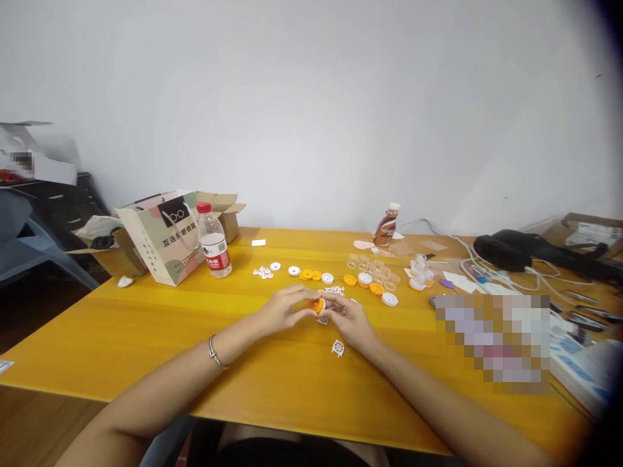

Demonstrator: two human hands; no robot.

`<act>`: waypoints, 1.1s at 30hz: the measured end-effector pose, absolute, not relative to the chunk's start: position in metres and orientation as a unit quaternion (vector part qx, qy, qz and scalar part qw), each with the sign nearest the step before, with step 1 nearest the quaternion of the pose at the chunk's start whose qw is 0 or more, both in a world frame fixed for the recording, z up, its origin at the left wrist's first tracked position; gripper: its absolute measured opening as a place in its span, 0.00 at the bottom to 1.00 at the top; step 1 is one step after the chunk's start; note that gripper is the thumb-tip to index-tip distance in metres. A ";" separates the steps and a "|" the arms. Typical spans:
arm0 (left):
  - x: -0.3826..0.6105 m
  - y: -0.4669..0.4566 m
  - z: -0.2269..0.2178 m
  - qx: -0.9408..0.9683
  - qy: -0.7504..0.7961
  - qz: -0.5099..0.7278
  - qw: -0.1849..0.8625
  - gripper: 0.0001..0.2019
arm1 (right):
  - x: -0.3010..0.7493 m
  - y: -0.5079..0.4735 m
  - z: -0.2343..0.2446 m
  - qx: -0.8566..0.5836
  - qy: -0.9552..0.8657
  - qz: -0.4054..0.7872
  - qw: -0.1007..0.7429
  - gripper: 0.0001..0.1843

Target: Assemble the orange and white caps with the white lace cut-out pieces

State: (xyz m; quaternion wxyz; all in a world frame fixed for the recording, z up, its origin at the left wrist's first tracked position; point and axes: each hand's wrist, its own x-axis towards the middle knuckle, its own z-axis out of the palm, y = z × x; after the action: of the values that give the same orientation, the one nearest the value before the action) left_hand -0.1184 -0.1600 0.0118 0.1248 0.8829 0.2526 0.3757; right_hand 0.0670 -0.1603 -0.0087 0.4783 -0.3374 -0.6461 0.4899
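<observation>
Between my two hands, above the middle of the table, is a small round orange-and-white plastic piece. My left hand pinches it from the left, and my right hand grips its right side. Fingers cover part of it. Under and behind the hands lie several white cut-out plastic pieces. Closer to me rests a white spoked wheel-like piece. Beyond the hands runs a row of orange discs and white discs. Clear plastic rings stand behind them, and small white knobs sit to the left.
A paper bag, a water bottle and cardboard boxes stand at the left. A brown drink bottle is at the back. Clear plastic parts, white cables and a black device crowd the right.
</observation>
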 end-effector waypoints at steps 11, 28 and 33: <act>-0.117 -0.155 0.016 0.874 0.302 0.349 0.151 0.14 | 0.066 -0.153 -0.008 -0.324 -0.601 0.570 0.457 0.19; -0.120 -0.168 0.024 0.946 0.262 0.171 0.088 0.16 | 0.156 -0.124 0.028 -0.542 -0.777 0.297 0.117 0.18; -0.124 -0.146 0.012 0.937 0.289 0.192 0.037 0.14 | 0.158 -0.137 0.029 -0.520 -0.771 0.368 -0.007 0.20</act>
State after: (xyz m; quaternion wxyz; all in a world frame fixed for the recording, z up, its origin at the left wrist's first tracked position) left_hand -0.1237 -0.1461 0.0116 0.0368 0.9373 0.2887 0.1918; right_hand 0.1576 -0.1372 0.0291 -0.0073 -0.5202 -0.7706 0.3680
